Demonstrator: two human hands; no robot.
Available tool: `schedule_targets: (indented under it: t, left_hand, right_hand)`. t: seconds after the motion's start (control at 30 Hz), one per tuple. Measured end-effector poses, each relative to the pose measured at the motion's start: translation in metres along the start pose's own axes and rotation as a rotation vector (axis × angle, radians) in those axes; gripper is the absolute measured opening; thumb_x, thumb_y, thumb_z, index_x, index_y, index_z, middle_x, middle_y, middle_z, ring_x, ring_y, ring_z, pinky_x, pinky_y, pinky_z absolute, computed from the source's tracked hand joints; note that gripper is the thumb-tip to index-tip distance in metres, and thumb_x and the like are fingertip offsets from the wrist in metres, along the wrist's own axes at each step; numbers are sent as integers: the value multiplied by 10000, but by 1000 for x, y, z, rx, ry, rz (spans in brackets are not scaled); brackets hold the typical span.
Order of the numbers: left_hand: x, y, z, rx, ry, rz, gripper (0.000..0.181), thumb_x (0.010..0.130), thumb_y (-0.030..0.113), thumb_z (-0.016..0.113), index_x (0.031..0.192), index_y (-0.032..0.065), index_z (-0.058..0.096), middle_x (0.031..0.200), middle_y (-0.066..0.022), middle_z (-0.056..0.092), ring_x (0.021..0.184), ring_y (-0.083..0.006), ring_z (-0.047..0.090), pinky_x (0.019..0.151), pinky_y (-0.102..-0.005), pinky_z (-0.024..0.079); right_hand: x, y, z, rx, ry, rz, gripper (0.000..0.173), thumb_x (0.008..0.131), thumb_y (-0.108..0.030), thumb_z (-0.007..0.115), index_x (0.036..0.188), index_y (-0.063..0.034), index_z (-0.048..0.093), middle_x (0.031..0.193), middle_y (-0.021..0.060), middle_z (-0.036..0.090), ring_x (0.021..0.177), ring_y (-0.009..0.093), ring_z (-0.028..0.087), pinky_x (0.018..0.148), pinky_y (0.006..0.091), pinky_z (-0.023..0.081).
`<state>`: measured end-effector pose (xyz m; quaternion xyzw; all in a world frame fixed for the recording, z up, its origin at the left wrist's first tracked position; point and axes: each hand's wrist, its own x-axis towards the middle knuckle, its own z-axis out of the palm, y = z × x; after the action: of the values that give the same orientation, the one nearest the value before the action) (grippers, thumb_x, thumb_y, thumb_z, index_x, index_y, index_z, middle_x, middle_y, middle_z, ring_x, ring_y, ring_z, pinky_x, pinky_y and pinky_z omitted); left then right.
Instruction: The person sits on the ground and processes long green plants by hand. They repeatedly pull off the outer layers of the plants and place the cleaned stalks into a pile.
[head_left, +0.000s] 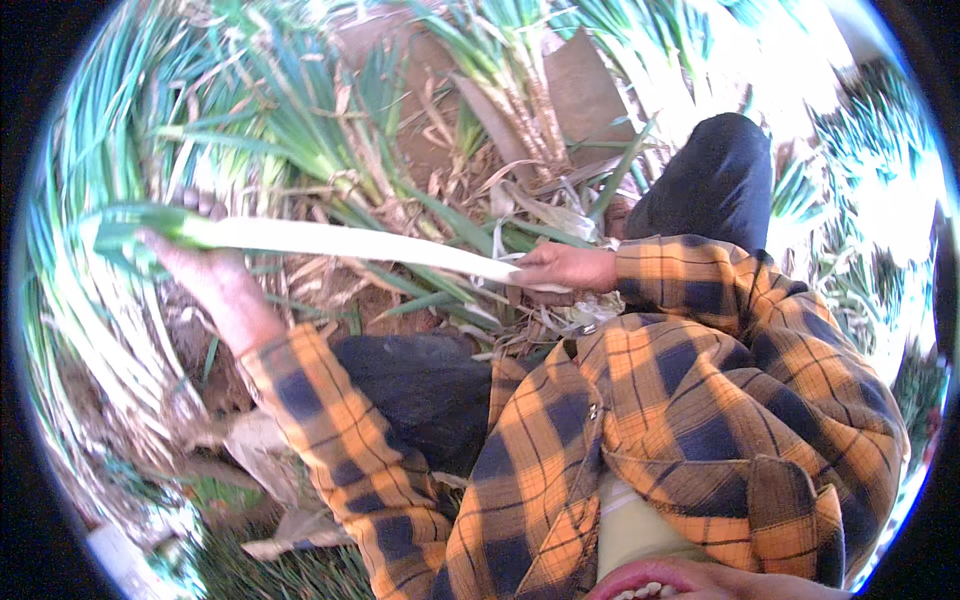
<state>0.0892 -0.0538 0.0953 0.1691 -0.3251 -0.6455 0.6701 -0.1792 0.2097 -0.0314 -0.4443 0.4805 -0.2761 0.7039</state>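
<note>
A long scallion stalk with a bare white shaft (360, 244) stretches across in front of me, its green leaves (135, 225) bunched at the left end. My left hand (214, 281) is closed around the stalk where white turns to green. At the stalk's lower, root end, the fingers of my right hand (566, 268) pinch it. Beneath the stalk lie loose green leaves and dry brown peelings (322, 281).
Piles of unpeeled scallions (315, 142) lie ahead, and paler stalks (112, 352) lie at the left. A clump with roots (532, 127) rests by brown sheets (589, 90). My knee (705, 172) is bent at the right.
</note>
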Motion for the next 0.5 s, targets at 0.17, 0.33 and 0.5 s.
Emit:
schedule_targets:
  t: [0.17,0.33,0.5]
  left_hand:
    - [-34,-78,31,464,211,-148,336,891,320,490,975,-5,476,694,-62,497,613,-180,519,549,-284,457]
    - [-70,-100,72,881,-136,-76,218,902,237,478,924,23,437,691,-54,516,569,-129,500,542,-263,437]
    - [-93,-125,114,1029,-557,-37,316,897,190,489,1123,-14,403,841,-98,572,697,-136,559,602,-238,444]
  right_hand:
    - [29,11,2,-332,341,-126,550,822,-497,509,1029,8,578,873,196,595,744,211,567,673,344,436]
    - [33,14,10,-287,433,-366,444,854,-381,525,1080,1,513,802,167,570,696,228,547,645,354,428]
    - [23,-13,-38,-163,774,-411,352,837,-337,542,982,-16,550,794,162,581,713,239,572,665,365,442]
